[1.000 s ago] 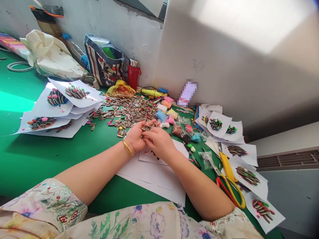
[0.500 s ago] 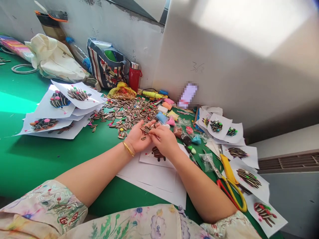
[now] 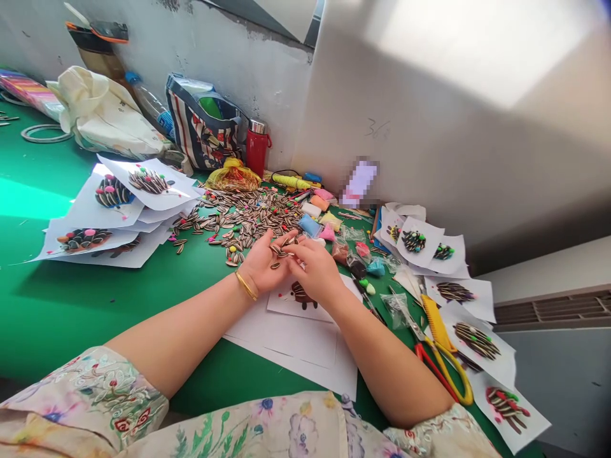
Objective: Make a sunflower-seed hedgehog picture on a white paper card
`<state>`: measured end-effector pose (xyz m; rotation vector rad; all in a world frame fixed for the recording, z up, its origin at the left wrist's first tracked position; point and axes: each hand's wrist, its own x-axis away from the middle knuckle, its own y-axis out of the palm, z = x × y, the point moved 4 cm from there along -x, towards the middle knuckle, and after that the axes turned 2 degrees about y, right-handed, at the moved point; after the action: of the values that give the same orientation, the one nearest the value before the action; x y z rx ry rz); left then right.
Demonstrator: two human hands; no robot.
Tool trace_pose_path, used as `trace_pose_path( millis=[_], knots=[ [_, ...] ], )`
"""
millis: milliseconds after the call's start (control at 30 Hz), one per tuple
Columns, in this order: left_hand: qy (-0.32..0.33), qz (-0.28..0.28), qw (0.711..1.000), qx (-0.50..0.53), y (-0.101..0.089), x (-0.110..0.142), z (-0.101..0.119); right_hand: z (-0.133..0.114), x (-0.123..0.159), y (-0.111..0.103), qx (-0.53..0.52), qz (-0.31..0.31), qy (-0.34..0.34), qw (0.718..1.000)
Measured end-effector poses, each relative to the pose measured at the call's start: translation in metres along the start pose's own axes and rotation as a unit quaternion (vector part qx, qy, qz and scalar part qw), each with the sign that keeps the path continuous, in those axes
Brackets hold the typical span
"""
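Observation:
My left hand point(image 3: 264, 261) is palm up and cupped, holding several striped sunflower seeds point(image 3: 278, 250). Over that palm, my right hand point(image 3: 312, 264) has its thumb and fingertips pinched together among the seeds, apparently on one of them. Below the hands lies a white sheet point(image 3: 281, 302) with a brown hedgehog figure point(image 3: 303, 295) on it, partly covered by my right hand. More blank paper point(image 3: 305, 346) is under that sheet. Just beyond my fingers spreads a large pile of sunflower seeds point(image 3: 252, 219) dotted with small coloured bits.
Finished-looking seed hedgehog sheets are stacked at left point(image 3: 157, 198) and lie along the right point(image 3: 477, 340). Scissors point(image 3: 439, 359) and a yellow comb point(image 3: 436, 321) rest by my right forearm. Coloured clay packets point(image 3: 310, 226), a red flask point(image 3: 256, 149) and a striped bag point(image 3: 203, 124) stand behind.
The right fingers have shifted slightly over the left palm, and the seeds there lie a little differently. Both arms stay in almost the same place.

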<state>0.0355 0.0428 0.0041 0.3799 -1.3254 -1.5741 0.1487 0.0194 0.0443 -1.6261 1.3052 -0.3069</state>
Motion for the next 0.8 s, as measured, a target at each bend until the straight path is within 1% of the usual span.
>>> trace_pose_path(
  millis=[300, 367, 500, 567, 800],
  knots=[
    [-0.025, 0.004, 1.000, -0.019, -0.001, 0.001, -0.005, -0.005, 0.001, 0.007, -0.004, -0.036, -0.023, 0.999],
    [-0.021, 0.002, 1.000, -0.016, -0.001, 0.001, -0.004, -0.003, 0.001, 0.005, 0.010, -0.028, -0.018, 0.999],
    [-0.001, 0.004, 1.000, -0.002, 0.002, 0.002, -0.001, 0.009, 0.002, -0.003, 0.023, 0.023, 0.012, 0.999],
    [0.007, 0.011, 1.000, 0.002, 0.003, 0.002, 0.000, 0.016, 0.003, -0.006, 0.023, 0.038, 0.022, 0.999],
    [0.043, 0.022, 0.999, 0.007, 0.002, 0.002, 0.009, 0.028, 0.009, -0.008, 0.013, 0.044, 0.046, 0.998]
  ],
)
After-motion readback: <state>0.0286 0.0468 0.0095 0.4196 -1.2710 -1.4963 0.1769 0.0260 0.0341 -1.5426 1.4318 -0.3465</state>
